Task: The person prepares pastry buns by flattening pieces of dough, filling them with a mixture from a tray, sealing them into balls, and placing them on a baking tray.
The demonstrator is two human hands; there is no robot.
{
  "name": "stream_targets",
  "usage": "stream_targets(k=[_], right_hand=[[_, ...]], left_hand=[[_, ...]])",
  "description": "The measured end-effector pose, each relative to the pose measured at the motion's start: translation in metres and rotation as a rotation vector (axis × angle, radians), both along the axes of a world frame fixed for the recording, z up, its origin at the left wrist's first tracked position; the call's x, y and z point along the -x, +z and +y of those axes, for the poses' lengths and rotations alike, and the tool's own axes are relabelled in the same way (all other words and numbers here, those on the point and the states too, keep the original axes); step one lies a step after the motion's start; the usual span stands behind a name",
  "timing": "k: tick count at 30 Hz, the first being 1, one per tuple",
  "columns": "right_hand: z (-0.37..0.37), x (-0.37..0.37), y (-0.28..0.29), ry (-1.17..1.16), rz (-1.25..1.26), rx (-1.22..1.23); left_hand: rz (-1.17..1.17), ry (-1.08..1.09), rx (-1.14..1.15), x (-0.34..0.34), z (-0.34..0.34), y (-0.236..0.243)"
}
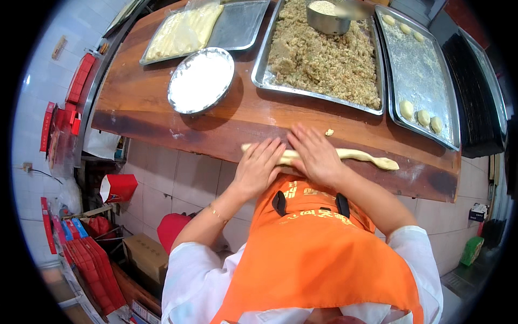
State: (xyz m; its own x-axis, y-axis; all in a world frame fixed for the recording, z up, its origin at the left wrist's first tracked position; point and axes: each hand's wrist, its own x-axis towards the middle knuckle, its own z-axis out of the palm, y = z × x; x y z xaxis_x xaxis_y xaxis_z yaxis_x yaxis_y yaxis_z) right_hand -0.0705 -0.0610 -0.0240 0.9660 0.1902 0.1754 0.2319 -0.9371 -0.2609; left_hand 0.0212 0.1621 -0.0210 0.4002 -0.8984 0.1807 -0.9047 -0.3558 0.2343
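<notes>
A long rope of pale dough point(356, 155) lies along the near edge of the wooden table, its right end flattened a little wider. Both palms rest on it with fingers stretched out: my left hand point(260, 162) on the left part, my right hand point(313, 154) just beside it. The rope's left tip pokes out past my left fingers; the stretch under the palms is hidden. Beyond my right fingertips sits a small dough scrap point(329, 132). Farther off to the left stands a round metal bowl point(229, 89) of white flour point(199, 80).
At the back, a metal tray point(318, 100) holds crumbly brown filling point(329, 65) and a metal pot point(326, 22). Right of it, another tray point(418, 70) carries several dough pieces. The back-left tray point(237, 27) bears dough strips point(186, 31) under plastic. Dark stacked trays point(469, 97) stand far right.
</notes>
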Motion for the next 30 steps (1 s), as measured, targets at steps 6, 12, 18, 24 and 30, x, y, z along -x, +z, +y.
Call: stream_targets(k=[6, 12, 18, 24, 30], right_hand=[[-0.021, -0.035, 0.014, -0.200, -0.081, 0.120], [-0.028, -0.014, 0.015, -0.053, 0.007, 0.152], [-0.051, 0.035, 0.011, -0.153, 0.121, 0.013], [-0.064, 0.032, 0.003, -0.063, -0.045, -0.078], [-0.031, -0.013, 0.012, -0.182, -0.258, -0.116]], left_hand=[[-0.083, 0.197, 0.082, -0.039, -0.031, -0.002], [-0.045, -0.048, 0.057, -0.062, -0.015, -0.008], [-0.036, -0.046, 0.013, -0.063, 0.007, -0.002], [-0.161, 0.012, -0.063, -0.114, 0.060, 0.041], [0.160, 0.123, 0.152, -0.090, -0.008, 0.030]])
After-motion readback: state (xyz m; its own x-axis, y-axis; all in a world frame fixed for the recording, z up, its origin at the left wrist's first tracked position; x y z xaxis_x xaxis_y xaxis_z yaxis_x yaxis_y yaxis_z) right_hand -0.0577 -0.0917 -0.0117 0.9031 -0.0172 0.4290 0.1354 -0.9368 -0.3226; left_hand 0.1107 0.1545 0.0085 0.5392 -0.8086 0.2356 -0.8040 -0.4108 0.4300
